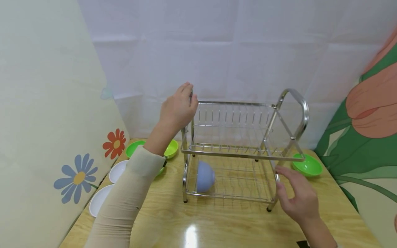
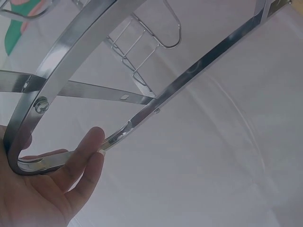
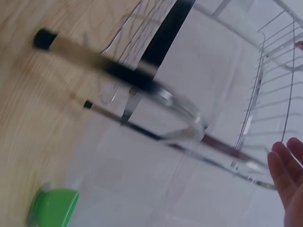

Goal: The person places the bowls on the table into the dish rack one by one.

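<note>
A two-tier metal dish rack (image 1: 235, 156) stands on the wooden table. At its upper left end my left hand (image 1: 179, 106) grips the curved top of the side frame; in the left wrist view, fingers (image 2: 87, 151) bend round the shiny bar (image 2: 52, 161). My right hand (image 1: 299, 196) is raised by the rack's front right leg, its fingers loosely extended and holding nothing. In the right wrist view those fingers (image 3: 282, 172) show at the right edge, close to the side frame. A blue bowl (image 1: 205, 176) sits on its side at the left of the lower tier.
Behind the rack's right end is a green bowl (image 1: 307, 166). To the left are white dishes (image 1: 100, 199), a green bowl (image 1: 134, 147) and a yellow-green one (image 1: 171, 148), partly behind my left arm. A white sheet (image 1: 217, 51) hangs at the back, with a flowered panel (image 1: 77, 177) at left.
</note>
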{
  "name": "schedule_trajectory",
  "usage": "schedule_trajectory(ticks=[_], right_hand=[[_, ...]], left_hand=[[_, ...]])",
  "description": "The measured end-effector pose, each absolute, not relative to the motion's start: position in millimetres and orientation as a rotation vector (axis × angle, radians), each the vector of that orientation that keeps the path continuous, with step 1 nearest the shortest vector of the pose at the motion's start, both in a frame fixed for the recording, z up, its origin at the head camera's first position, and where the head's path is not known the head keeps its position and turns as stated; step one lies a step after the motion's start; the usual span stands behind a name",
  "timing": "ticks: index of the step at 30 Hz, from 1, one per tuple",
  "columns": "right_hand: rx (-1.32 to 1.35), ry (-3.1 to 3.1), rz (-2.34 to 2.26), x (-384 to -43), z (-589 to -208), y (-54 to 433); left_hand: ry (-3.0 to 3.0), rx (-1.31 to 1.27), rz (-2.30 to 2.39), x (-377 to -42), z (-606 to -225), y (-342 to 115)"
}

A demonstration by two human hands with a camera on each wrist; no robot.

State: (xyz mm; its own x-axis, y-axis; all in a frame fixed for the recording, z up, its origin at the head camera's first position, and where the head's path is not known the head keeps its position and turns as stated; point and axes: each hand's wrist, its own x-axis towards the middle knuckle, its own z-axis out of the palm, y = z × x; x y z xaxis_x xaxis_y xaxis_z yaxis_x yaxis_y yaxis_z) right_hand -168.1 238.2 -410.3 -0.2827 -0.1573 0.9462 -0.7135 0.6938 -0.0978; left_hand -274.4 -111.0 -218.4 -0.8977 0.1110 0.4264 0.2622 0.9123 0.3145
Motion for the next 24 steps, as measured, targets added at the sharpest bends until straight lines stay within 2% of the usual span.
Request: schedule_trajectory(ticks=[10, 18, 24], right_hand=[[0.415, -1.891, 0.601, -173.9, -428.6, 296.6], [0.177, -2.31, 0.609, -180.7, -430.6, 325.5], [0.143, -2.515, 0.664, -197.0, -441.6, 350.7]], left_hand=[[-2.658, -0.27, -0.518, -274.3, -218.7, -109.8], [-2.649, -0.275, -0.507, -274.8, -219.0, -109.8], [-2.654, -0.276, -0.493, -274.3, -219.6, -109.4]])
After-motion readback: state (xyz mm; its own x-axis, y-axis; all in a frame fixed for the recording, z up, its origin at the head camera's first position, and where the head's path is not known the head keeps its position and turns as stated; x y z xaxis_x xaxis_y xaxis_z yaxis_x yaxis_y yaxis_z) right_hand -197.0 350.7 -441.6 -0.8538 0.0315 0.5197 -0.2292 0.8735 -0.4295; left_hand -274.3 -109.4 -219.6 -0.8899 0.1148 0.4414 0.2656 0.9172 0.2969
